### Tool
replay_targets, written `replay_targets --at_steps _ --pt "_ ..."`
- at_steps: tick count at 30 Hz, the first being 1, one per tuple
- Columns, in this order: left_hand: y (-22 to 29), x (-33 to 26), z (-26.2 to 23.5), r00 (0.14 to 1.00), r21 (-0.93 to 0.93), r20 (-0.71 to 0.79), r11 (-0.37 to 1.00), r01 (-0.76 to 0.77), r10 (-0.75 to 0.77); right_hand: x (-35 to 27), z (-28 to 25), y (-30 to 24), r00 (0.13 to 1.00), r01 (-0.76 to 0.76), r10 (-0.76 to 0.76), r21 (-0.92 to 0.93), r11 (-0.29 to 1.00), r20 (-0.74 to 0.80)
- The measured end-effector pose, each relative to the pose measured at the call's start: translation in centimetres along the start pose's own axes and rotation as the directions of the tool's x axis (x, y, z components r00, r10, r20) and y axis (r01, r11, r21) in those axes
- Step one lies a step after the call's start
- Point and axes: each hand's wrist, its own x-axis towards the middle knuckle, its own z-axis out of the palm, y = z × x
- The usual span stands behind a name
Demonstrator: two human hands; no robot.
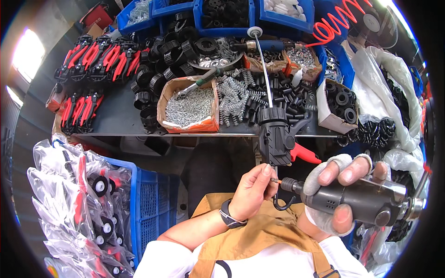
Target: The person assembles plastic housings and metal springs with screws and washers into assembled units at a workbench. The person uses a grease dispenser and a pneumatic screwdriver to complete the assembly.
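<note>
My right hand (pixel 353 173), in a pale fingerless glove, wraps round a black power screwdriver (pixel 368 194). Its bit points left and meets the fingertips of my left hand (pixel 250 191). Those fingers are pinched together at the bit's tip; whatever small thing they hold is hidden. Just above them stands a black plastic clamp-like body (pixel 274 139) with a red lever (pixel 305 154) at its right. A thin metal rod (pixel 264 69) runs up from this body to a pale disc (pixel 254 32). Below the body, a dark hook (pixel 285 206) hangs beside the bit.
On the bench, a carton of screws (pixel 190 109) adjoins loose springs (pixel 232 97) and black tubes (pixel 282 95). Red-and-black assemblies (pixel 95 60) lie at left. Blue bins (pixel 225 25) line the back. A blue crate (pixel 155 199) stands left, beside bagged parts (pixel 79 204). A red coiled hose (pixel 336 23) hangs behind.
</note>
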Motion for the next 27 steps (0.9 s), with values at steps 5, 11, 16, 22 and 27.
replay_targets --at_steps 5,11,16,22,27 --pt "1.7 2.8 -5.4 0.91 -0.488 -0.38 0.872 -0.048 -0.163 1.6 0.9 1.0 0.944 -0.044 0.054 0.038 0.998 -0.325" --pt "2.9 4.5 -5.8 0.936 -0.057 -0.254 0.969 0.239 -0.246 4.8 -0.6 6.4 0.974 0.001 -0.045 -0.193 0.981 -0.222" --pt "2.9 6.4 -3.8 0.993 0.657 -0.056 0.745 0.115 -0.104 4.2 -0.8 8.7 0.98 -0.106 0.052 -0.283 0.953 -0.192" --pt "2.5 6.6 -3.9 0.993 0.639 -0.06 0.761 0.114 -0.098 3.8 -1.3 9.5 0.973 -0.144 0.098 -0.215 0.966 -0.211" --pt "2.0 5.9 -7.3 0.957 -0.298 0.166 0.913 0.278 -0.237 4.0 -0.5 8.1 0.951 -0.078 0.018 -0.185 0.98 -0.309"
